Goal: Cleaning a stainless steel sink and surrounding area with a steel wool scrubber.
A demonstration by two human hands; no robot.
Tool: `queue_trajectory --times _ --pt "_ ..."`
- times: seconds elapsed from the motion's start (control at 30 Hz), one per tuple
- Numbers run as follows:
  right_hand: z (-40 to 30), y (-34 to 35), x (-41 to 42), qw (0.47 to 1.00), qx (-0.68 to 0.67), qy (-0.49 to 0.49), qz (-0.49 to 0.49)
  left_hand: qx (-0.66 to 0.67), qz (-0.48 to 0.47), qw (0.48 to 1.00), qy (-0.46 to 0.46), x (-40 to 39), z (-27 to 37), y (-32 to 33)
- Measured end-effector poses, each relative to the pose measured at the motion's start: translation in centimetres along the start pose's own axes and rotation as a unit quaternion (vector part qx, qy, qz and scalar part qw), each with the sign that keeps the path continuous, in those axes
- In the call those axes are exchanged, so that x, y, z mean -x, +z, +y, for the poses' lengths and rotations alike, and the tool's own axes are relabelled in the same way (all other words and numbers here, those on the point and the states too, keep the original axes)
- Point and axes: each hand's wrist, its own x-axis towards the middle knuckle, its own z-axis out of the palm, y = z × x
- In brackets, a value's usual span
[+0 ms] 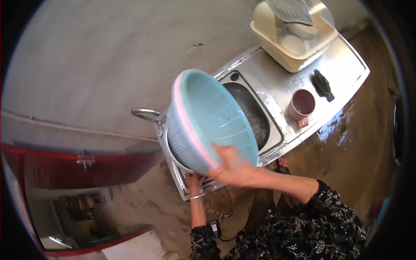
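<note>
My right hand (229, 165), blurred, holds the near rim of a light-blue plastic colander (214, 113), its thumb over the inside. The colander is tilted, and a pink-rimmed colander (190, 130) is nested around it. Below them shows the pale rim of a metal basin (175, 159), which sits over the left end of a stainless steel sink unit. My left hand (195, 183), with a bracelet at the wrist, grips the basin's near edge; its fingertips are partly hidden under the rim. To the right, the sink bowl (260, 126) appears to hold water.
A chrome faucet (148, 113) juts out on the left. On the drainboard (269, 70) stand a pink mug (300, 105), a dark scouring pad (321, 85) and a cream dish box (286, 60) with bowls and a grey cloth (292, 11). A red-framed cabinet (81, 169) is at lower left.
</note>
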Motion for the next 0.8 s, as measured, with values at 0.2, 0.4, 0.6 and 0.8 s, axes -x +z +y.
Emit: queue_trajectory --times 0.2,0.4,0.6,0.8 --pt "-1.3 -11.3 0.7 0.976 -0.153 0.069 0.136 0.045 0.009 0.998 -0.046 -0.9 0.0 3.1" --pt "-2.5 -13.3 1.0 0.96 -0.224 0.028 0.166 -0.04 0.058 0.994 0.088 -3.1 -2.8 2.5" --pt "-3.4 -11.7 1.6 0.997 0.082 -0.015 0.004 -0.172 0.075 0.982 0.036 -7.0 -4.1 3.7" --pt "-1.3 -2.9 0.6 0.894 0.318 -0.155 -0.274 -0.162 0.025 0.984 0.069 -11.2 -7.3 -2.5"
